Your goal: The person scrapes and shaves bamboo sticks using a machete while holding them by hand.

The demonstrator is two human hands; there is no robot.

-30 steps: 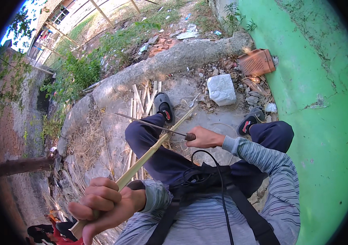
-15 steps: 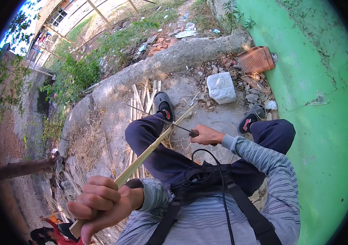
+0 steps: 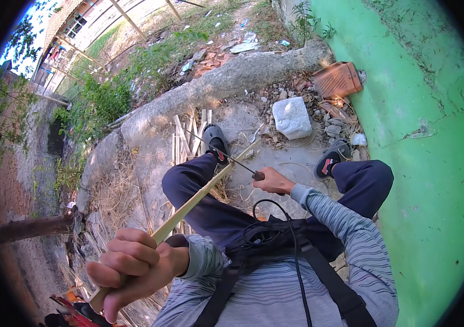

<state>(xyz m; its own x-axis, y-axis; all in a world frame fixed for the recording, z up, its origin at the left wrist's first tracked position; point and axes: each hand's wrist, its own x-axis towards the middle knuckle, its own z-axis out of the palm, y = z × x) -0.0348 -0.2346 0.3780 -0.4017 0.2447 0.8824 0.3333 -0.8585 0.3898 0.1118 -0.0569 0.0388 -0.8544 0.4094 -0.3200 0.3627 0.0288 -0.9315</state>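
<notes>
My left hand (image 3: 134, 270) is closed round the near end of a long, pale bamboo strip (image 3: 188, 207). The strip slants away from me to the right, passing over my bent left leg. In my closed right hand (image 3: 275, 182) is the dark handle (image 3: 258, 175) of a knife. Its long, thin blade (image 3: 215, 151) points away to the left and crosses the strip near its far end. At the crossing, I cannot tell how deep the edge sits in the bamboo.
Pale strips (image 3: 183, 139) lie beside my left shoe (image 3: 215, 139). Ahead are a white stone block (image 3: 292, 117), rubble and an orange hollow brick (image 3: 338, 79). A low, rough wall (image 3: 210, 84) curves across; a green wall (image 3: 428, 180) stands right. A black cable (image 3: 297, 261) hangs over my lap.
The knife blade has tilted, its tip swinging farther from me and rightward. The strip's far end has dropped slightly nearer. Both hands keep their hold.
</notes>
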